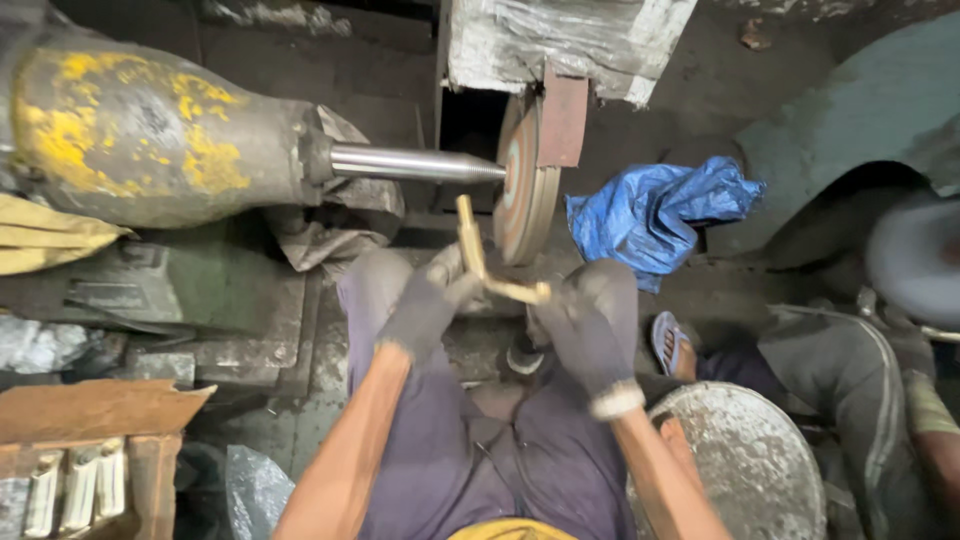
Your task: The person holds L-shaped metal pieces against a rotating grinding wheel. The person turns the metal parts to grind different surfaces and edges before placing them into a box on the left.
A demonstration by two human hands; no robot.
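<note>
Both my hands wear dark grey gloves and grip an L-shaped brass piece [480, 262]. My left hand [428, 305] holds its upright arm. My right hand [585, 325] holds the lower arm near its end. The piece sits just left of a round buffing wheel [524, 185], close to its rim; I cannot tell if they touch. The wheel spins on a steel shaft [410, 163] coming out of a big grey motor housing [140, 135] with worn yellow paint. My knees in purple trousers lie below the hands.
A crumpled blue plastic sheet [655, 212] lies right of the wheel. A round metal lid [745, 465] is at lower right, beside another person's leg and sandalled foot [668, 343]. A cardboard box [90, 455] at lower left holds several pale metal pieces.
</note>
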